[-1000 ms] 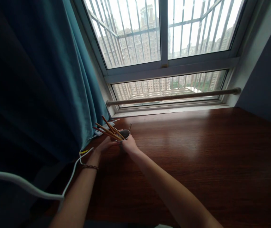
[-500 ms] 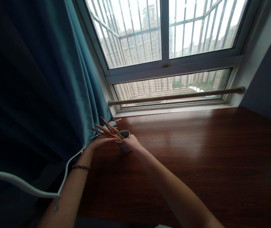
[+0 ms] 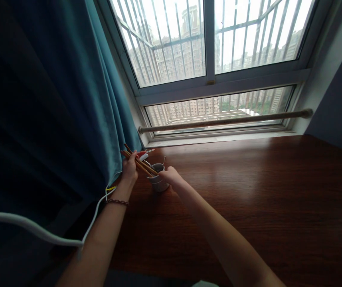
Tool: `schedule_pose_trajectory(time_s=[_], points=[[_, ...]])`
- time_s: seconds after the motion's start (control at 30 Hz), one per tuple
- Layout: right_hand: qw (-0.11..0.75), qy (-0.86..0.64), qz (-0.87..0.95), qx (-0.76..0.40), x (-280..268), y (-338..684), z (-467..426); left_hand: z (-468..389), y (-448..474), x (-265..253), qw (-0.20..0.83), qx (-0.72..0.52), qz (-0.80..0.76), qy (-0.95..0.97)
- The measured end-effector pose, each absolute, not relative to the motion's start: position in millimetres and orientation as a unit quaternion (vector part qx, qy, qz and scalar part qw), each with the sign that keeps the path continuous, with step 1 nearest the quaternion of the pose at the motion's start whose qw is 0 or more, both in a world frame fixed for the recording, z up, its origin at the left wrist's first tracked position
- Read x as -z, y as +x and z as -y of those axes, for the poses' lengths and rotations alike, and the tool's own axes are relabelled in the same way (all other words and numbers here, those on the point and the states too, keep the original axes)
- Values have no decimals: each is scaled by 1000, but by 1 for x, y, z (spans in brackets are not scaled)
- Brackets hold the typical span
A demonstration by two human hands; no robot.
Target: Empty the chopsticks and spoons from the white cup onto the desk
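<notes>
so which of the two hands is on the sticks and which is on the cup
The left hand grips the brown sticks that lean out of the cup; the right hand holds the cup's rim.

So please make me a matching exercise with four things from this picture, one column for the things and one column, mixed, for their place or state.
Things:
1. left hand
2. right hand
3. cup
4. curtain

Places or states:
a. hangs at the left of the window
b. stands upright on the wooden table
c. closed around the sticks
d. rests on the cup's rim

Pairs: 1-c, 2-d, 3-b, 4-a. The sticks lean left out of the cup. The table is dark brown.
</notes>
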State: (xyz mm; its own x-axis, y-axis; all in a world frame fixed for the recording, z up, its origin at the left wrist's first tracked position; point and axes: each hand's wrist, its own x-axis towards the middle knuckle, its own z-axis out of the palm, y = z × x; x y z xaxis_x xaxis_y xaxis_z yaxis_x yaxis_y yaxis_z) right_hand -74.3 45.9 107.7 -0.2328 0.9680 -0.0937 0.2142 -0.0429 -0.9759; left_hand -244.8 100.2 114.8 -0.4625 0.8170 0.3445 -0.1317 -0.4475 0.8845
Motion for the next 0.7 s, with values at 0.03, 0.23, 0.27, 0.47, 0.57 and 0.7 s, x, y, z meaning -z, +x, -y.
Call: schedule_pose_trajectory(time_s=[0.03,0.23,0.27,0.47,0.57,0.7], points=[[356,-511,595,-507,-109,-71,-46,-99,-244,-119,307,-748,-416,417],[304,-547,683,-376,-129,-57,-38,-88,-237,-161,255,-749,-345,506],[306,-534,716,-329,-134,-57,-35,-85,-234,-170,255,-751,-331,512],[495,-320,796,-140,-164,-62,-11,-48,-197,-232,257,-779,-247,516],[525,-259,803,-112,-173,-64,0,-20,-171,-258,269,-763,-192,555],[523,-276,786,-179,-175,-63,6,-5,-142,-272,347,-713,-193,577]])
